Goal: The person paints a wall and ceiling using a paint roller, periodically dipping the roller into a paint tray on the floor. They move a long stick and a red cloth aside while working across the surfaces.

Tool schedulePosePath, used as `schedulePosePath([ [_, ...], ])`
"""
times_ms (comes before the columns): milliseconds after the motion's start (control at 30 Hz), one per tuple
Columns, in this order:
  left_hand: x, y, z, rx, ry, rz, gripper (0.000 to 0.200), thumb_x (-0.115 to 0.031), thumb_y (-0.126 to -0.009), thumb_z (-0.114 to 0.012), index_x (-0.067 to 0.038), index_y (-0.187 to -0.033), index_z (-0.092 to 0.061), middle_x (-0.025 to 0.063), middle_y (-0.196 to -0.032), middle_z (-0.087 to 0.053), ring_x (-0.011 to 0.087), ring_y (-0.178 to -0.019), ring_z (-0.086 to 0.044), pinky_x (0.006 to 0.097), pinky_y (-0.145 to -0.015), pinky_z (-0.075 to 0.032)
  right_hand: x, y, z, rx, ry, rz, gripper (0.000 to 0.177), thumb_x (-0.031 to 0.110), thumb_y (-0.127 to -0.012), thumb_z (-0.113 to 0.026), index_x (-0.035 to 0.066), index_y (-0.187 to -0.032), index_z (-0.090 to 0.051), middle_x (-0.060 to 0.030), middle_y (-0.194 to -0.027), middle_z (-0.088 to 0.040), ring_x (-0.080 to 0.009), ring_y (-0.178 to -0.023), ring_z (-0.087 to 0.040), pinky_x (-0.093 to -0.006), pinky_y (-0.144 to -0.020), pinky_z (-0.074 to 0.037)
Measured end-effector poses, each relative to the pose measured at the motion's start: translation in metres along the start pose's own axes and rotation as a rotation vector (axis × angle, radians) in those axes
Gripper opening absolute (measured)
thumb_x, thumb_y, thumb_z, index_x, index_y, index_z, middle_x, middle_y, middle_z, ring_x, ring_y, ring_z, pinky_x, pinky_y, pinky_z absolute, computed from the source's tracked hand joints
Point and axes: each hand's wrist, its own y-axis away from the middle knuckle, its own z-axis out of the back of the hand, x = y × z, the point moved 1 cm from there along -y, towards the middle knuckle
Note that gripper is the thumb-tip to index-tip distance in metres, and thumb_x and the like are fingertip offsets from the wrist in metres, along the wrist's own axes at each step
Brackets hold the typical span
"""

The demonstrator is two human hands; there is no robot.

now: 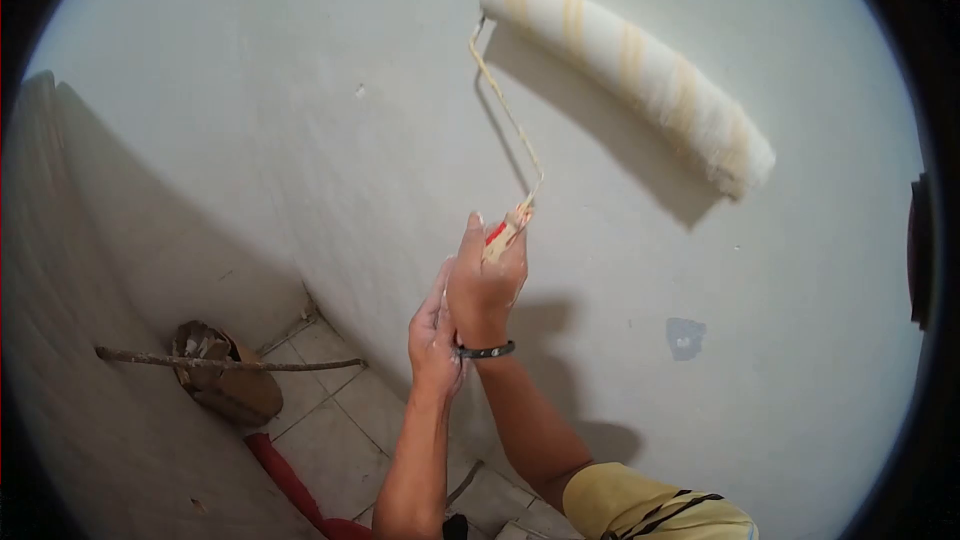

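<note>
My right hand (487, 280), with a dark bracelet on its wrist, is wrapped round the red and cream handle of a paint roller (630, 70). The long, fluffy white sleeve with yellowish stripes slants down to the right at the upper right, in front of the pale wall (400, 160). Its bent wire frame runs down to the handle. Just below and left of my right hand, my left hand (435, 335) is closed near the bracelet, with whitish smears on its fingers. What it holds is hidden. Contact between roller and wall is unclear.
A thin stick (300, 367) crosses in front of a brown container (235, 390) at the lower left. Red cloth (290, 475) lies on the tiled floor (340, 430). The wall has a grey patch (685, 338). A dark object (919, 250) is at the right edge.
</note>
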Motion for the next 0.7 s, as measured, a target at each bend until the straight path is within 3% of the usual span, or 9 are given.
schedulePosePath([
  [67, -0.011, -0.012, -0.018, 0.046, 0.009, -0.013, 0.053, -0.013, -0.099, -0.046, 0.008, -0.142, -0.025, 0.0148, -0.129, -0.052, 0.0169, -0.114, -0.053, 0.0270, -0.094, -0.044, 0.017, -0.022, 0.001, -0.008, -0.046, 0.107, 0.022, 0.013, -0.090, -0.057, -0.007, -0.093, -0.049, -0.0060, -0.066, -0.049, -0.0154, -0.062, -0.043, -0.0330, -0.059, -0.041],
  [233, -0.048, -0.023, -0.069, 0.195, 0.068, -0.130, 0.054, -0.011, -0.097, -0.048, 0.008, -0.142, -0.024, 0.0155, -0.129, -0.053, 0.0164, -0.113, -0.054, 0.0255, -0.092, -0.045, 0.063, -0.058, 0.003, 0.039, -0.021, 0.103, 0.032, 0.013, -0.090, -0.058, -0.013, -0.106, -0.050, -0.0098, -0.074, -0.054, -0.0164, -0.066, -0.047, -0.0323, -0.062, -0.043],
  [300, -0.051, -0.022, -0.075, 0.136, 0.030, -0.164, 0.044, -0.016, -0.095, -0.054, 0.007, -0.131, -0.043, 0.0136, -0.124, -0.056, 0.0174, -0.107, -0.058, 0.0296, -0.090, -0.049, 0.066, -0.058, 0.006, 0.055, -0.054, 0.065, 0.036, 0.014, -0.090, -0.058, -0.015, -0.111, -0.049, -0.0129, -0.077, -0.056, -0.0181, -0.068, -0.050, -0.0330, -0.065, -0.044],
  [333, -0.047, -0.020, -0.070, 0.134, 0.028, -0.163, 0.044, -0.016, -0.095, -0.054, 0.007, -0.131, -0.043, 0.0136, -0.124, -0.056, 0.0174, -0.107, -0.058, 0.0296, -0.090, -0.049, 0.064, -0.053, 0.009, 0.055, -0.027, 0.080, 0.040, 0.014, -0.089, -0.059, -0.015, -0.113, -0.048, -0.0157, -0.080, -0.058, -0.0211, -0.072, -0.053, -0.0346, -0.069, -0.045],
  [400, -0.032, -0.011, -0.050, 0.111, 0.034, -0.036, 0.056, -0.011, -0.096, -0.051, 0.009, -0.142, -0.024, 0.0176, -0.136, -0.046, 0.0184, -0.117, -0.053, 0.0274, -0.096, -0.045, 0.056, -0.040, 0.015, 0.058, -0.002, 0.092, 0.043, 0.015, -0.089, -0.059, -0.016, -0.116, -0.047, -0.0186, -0.083, -0.060, -0.0242, -0.075, -0.056, -0.0362, -0.073, -0.046],
  [467, -0.016, 0.004, -0.031, 0.074, 0.056, -0.001, 0.056, -0.011, -0.096, -0.051, 0.009, -0.142, -0.024, 0.0177, -0.137, -0.044, 0.0191, -0.119, -0.051, 0.0276, -0.097, -0.044, 0.041, -0.018, 0.024, 0.083, -0.016, -0.037, 0.044, 0.016, -0.089, -0.060, -0.015, -0.117, -0.048, -0.0219, -0.090, -0.062, -0.0289, -0.082, -0.058, -0.0386, -0.079, -0.046],
  [500, -0.006, 0.012, -0.021, 0.042, 0.083, 0.031, 0.056, -0.010, -0.096, -0.051, 0.009, -0.141, -0.025, 0.0178, -0.139, -0.043, 0.0198, -0.121, -0.050, 0.0279, -0.098, -0.043, 0.029, -0.004, 0.027, 0.083, -0.012, -0.045, 0.044, 0.016, -0.089, -0.060, -0.015, -0.117, -0.048, -0.0219, -0.090, -0.062, -0.0289, -0.082, -0.058, -0.0386, -0.079, -0.046],
  [567, 0.011, 0.030, 0.005, 0.023, 0.058, 0.040, 0.055, -0.012, -0.096, -0.050, 0.009, -0.141, -0.026, 0.0179, -0.139, -0.042, 0.0207, -0.123, -0.048, 0.0293, -0.100, -0.042, 0.000, 0.022, 0.031, 0.073, 0.177, 0.023, 0.032, 0.017, -0.089, -0.059, -0.007, -0.108, -0.051, -0.0247, -0.087, -0.061, -0.0390, -0.079, -0.061, -0.0419, -0.070, -0.047],
  [700, 0.048, 0.085, 0.058, -0.138, 0.084, 0.046, 0.051, -0.022, -0.099, -0.044, 0.010, -0.138, -0.032, 0.0176, -0.140, -0.042, 0.0234, -0.125, -0.046, 0.0348, -0.102, -0.040, -0.050, 0.095, 0.051, 0.219, 0.196, -0.162, 0.028, 0.018, -0.089, -0.059, -0.007, -0.101, -0.051, -0.0213, -0.082, -0.061, -0.0337, -0.077, -0.061, -0.0393, -0.069, -0.047],
])
